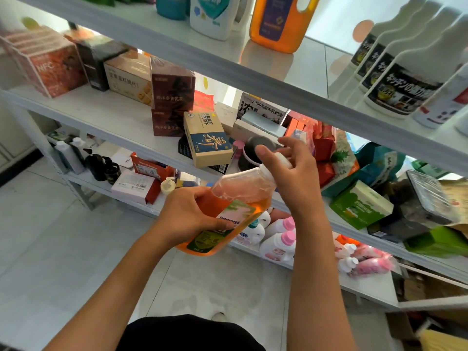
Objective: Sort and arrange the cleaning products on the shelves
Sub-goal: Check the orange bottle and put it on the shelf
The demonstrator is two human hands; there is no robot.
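Gripping the orange detergent bottle (228,206) round its lower body, my left hand (187,214) holds it tilted, neck up and to the right. My right hand (291,171) curls its fingers round the white cap (279,160), thumb raised. Bare floor (50,244) lies open to the left. Beyond, the middle shelf edge (101,115) carries crowded boxes; the top shelf (228,59) bears a larger orange jug (278,24).

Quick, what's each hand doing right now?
Left hand: grips the orange bottle around its body.
Right hand: fingers curled round the bottle's white cap.
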